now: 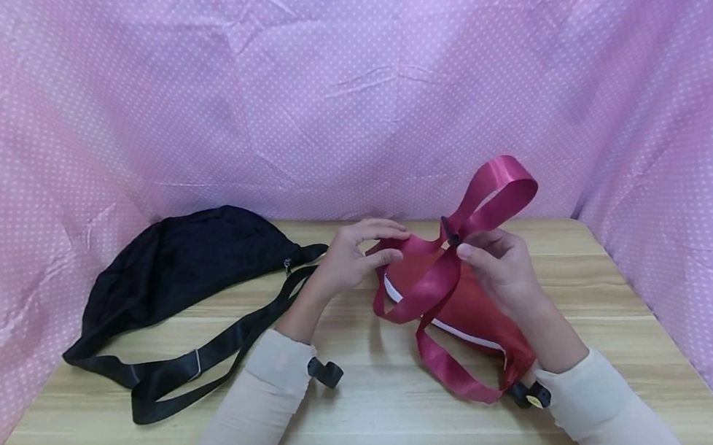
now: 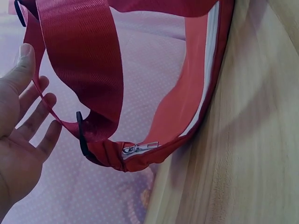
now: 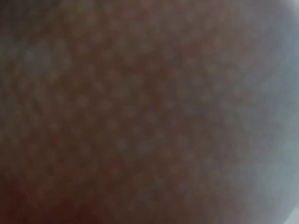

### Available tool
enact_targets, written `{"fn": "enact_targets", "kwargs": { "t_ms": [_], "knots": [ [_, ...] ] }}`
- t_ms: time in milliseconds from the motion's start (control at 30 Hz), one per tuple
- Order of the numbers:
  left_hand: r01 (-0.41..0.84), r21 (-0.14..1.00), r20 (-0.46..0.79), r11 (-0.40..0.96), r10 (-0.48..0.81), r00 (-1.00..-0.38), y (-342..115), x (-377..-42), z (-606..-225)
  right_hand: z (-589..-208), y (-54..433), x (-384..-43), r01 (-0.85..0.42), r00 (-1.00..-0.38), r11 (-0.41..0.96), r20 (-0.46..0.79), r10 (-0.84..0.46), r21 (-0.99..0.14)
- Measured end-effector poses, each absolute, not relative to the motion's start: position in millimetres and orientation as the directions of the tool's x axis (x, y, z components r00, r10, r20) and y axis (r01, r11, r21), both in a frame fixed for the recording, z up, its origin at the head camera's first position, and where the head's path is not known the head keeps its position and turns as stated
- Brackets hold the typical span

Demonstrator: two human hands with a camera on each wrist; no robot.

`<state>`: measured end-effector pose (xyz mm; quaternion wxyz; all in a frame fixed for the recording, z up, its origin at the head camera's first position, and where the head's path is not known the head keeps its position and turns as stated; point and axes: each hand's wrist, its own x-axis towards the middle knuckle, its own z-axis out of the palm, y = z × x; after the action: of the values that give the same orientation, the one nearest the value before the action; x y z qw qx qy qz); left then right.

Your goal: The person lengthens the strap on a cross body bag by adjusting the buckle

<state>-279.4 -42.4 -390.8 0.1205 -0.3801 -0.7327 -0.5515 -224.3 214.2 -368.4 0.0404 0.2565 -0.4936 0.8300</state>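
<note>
- Pinching the black slider [image 1: 450, 232], the right hand [image 1: 505, 268] holds the red strap [image 1: 502, 169] up; the left hand [image 1: 356, 255] touches it with fingers loosely spread.
- The red bag [image 1: 472, 310] sits on the worktop [image 1: 353, 428], right of the black bag [image 1: 192, 263].
- Slack, the red strap could twist if that light touch slips.
- No brand or writing is legible.

Between the left sleeve [image 1: 247, 418] and right sleeve [image 1: 609, 407], a bare strip of desk [image 1: 373, 426] gives a way in from the front, stopped by the red bag [image 1: 482, 311] and its drooping strap [image 1: 449, 374]. A raised loop [image 1: 504, 170] of strap stands in the way above the right fingers [image 1: 499, 241]. The black bag [image 1: 190, 271] crowds the left side. Right of the red bag lies bare desk, bounded by the pink curtain [image 1: 680, 105].
</note>
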Motion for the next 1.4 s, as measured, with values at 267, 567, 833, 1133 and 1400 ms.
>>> {"fn": "enact_targets", "kwargs": {
  "t_ms": [267, 567, 833, 1133, 1400],
  "knots": [
    [0.653, 0.756, 0.593, 0.043, 0.376, -0.712, -40, -273, -382, -371, 212, -225, -0.367, -0.854, -0.433, 0.483, -0.194, -0.823],
    [0.613, 0.787, 0.553, 0.070, 0.360, -0.752, -27, -262, -377, -370, 210, -224, -0.332, -0.876, -0.448, 0.448, -0.180, -0.830],
    [0.597, 0.801, 0.552, 0.041, 0.332, -0.765, -20, -258, -380, -373, 208, -224, -0.353, -0.876, -0.469, 0.462, -0.137, -0.809],
    [0.569, 0.823, 0.555, 0.009, 0.203, -0.806, -11, -254, -380, -372, 204, -224, -0.418, -0.862, -0.490, 0.504, -0.051, -0.765],
    [0.600, 0.800, 0.581, -0.013, 0.268, -0.768, 1, -248, -384, -376, 199, -222, -0.429, -0.888, -0.392, 0.459, 0.019, -0.814]
  ]
}}
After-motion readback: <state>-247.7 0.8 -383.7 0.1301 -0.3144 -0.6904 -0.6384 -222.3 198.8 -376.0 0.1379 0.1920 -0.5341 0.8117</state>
